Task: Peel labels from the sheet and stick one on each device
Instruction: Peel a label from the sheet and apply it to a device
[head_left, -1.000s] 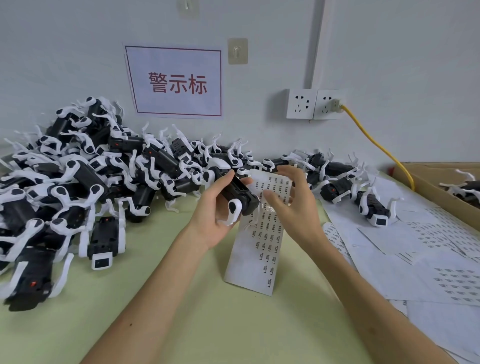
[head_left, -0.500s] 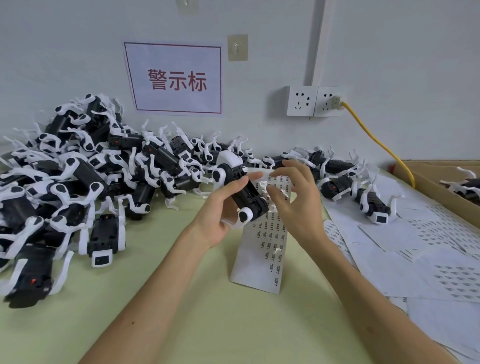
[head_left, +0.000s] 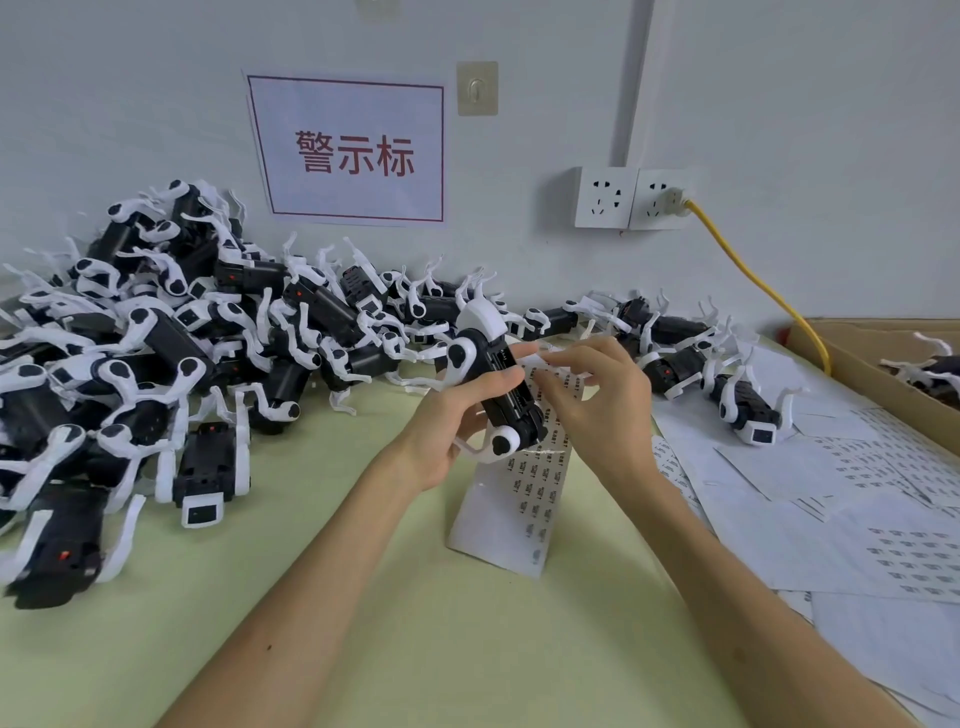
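The device (head_left: 493, 395), a black body with white legs, is held above the table, tilted, with its white rounded end up and toward the wall. The left hand (head_left: 441, 436) grips it from the left: the thumb lies across the black body and the fingers curl behind it.

The label sheet (head_left: 511, 499) is directly behind and below the device. Its lower edge rests on the table and its upper end is raised to the hands. The right hand (head_left: 597, 410) has curled fingers and pinches the upper end of the sheet, with its fingertips just beside the device. Whether a single label sits between the fingertips cannot be told.

The table (head_left: 363, 613) has a pale green surface. A pile of devices (head_left: 156, 353) covers its left side and runs along the wall behind the hands. Loose sheets (head_left: 831, 499) overlap on the right, and one more device lies on them. A cardboard box (head_left: 852, 353) stands at the far right edge.

On the white wall are a sign (head_left: 353, 150) with red characters, a hook (head_left: 477, 88), and two sockets (head_left: 634, 197). A yellow cable (head_left: 753, 280) runs from the right socket down toward the box.

Both forearms enter from the bottom edge and converge at the centre.
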